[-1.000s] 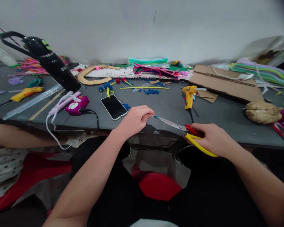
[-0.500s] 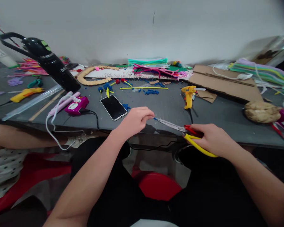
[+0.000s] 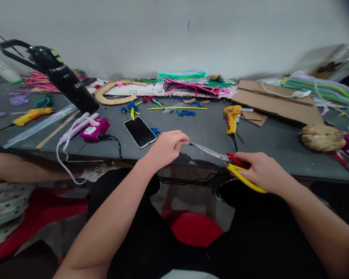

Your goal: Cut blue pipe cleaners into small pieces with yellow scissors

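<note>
My left hand (image 3: 172,146) is closed in a pinch on a small blue fuzzy piece (image 3: 191,144), most of it hidden by the fingers. Wrapped around the scissors (image 3: 212,152) with red and yellow handles is my right hand (image 3: 260,170). The scissor tips point left and meet the blue piece just beyond my left fingertips. Just left of my left hand lies a phone (image 3: 140,132) with a dark screen. Blue fuzzy scraps (image 3: 186,113) and a yellow pipe cleaner (image 3: 177,108) lie farther back on the table.
A yellow glue gun (image 3: 232,118) stands behind the scissors. Cardboard sheets (image 3: 276,99) and a tan lumpy object (image 3: 322,137) lie to the right. On the left are a black bottle (image 3: 66,81), a purple power block (image 3: 94,130) with cables, and another person's leg (image 3: 35,167).
Both hands stay almost in the same place. The scissor blades look slightly shifted at the blue piece.
</note>
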Tool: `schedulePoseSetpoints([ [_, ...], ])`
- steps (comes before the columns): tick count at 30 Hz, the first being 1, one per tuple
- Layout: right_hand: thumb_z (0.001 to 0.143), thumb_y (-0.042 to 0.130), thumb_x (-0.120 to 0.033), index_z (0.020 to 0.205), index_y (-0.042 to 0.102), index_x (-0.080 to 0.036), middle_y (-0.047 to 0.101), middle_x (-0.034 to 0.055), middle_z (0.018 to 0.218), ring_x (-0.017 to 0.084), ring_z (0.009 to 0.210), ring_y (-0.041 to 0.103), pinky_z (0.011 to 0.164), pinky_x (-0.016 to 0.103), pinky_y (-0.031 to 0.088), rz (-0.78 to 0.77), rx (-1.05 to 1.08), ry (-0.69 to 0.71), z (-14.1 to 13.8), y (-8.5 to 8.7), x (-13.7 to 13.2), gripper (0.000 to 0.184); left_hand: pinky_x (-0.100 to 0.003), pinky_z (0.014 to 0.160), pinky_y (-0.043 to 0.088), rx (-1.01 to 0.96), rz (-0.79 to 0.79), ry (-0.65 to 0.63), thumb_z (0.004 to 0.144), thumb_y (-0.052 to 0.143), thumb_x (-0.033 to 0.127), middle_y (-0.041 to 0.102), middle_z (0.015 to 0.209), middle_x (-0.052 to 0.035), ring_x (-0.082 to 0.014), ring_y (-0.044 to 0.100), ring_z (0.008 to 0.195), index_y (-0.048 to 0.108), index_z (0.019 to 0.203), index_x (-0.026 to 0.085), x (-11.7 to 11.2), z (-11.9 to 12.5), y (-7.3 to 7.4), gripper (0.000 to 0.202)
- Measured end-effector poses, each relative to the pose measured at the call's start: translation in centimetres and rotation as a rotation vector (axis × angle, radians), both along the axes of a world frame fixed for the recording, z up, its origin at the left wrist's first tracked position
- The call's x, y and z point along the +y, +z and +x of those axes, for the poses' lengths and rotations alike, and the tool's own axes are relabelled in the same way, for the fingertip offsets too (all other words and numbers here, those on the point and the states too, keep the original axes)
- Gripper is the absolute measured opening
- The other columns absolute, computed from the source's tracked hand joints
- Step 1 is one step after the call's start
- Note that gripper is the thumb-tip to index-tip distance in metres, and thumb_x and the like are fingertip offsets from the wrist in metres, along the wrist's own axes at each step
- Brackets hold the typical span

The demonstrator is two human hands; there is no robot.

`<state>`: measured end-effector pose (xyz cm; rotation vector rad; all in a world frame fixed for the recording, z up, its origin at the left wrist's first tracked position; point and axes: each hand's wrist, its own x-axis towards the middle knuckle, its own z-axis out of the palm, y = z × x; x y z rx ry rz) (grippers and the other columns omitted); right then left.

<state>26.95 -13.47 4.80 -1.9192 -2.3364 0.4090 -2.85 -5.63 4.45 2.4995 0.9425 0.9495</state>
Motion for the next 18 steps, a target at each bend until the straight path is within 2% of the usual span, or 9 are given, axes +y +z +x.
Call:
schedulePoseSetpoints([
  [4,0.081,0.056,-0.048,0.093,0.067,-0.028,0.067,0.0031,0.078,0.022,0.068,0.059,0.058,0.033,0.039,-0.070,-0.040,-0.047,-0.12,0.24,0.05,0.026,-0.025,0.072,0.047,0.001,-0.004,0.027,0.088,0.050,0.006,0.067,0.082,-0.0034,-0.0126,0.061,0.075,0.064,0.085,0.015,-0.13,0.11,0.15,0.018],
  [18,0.082,0.054,-0.047,0.091,0.066,-0.026,0.067,0.0040,0.077,0.021,0.067,0.058,0.059,0.032,0.040,-0.056,-0.016,-0.038,-0.04,0.10,0.14,0.026,-0.025,0.070,0.046,-0.015,-0.025,0.044,0.089,0.051,0.011,0.067,0.081,-0.0032,-0.0123,0.060,0.074,0.063,0.085,0.015,-0.38,0.32,0.37,0.014],
])
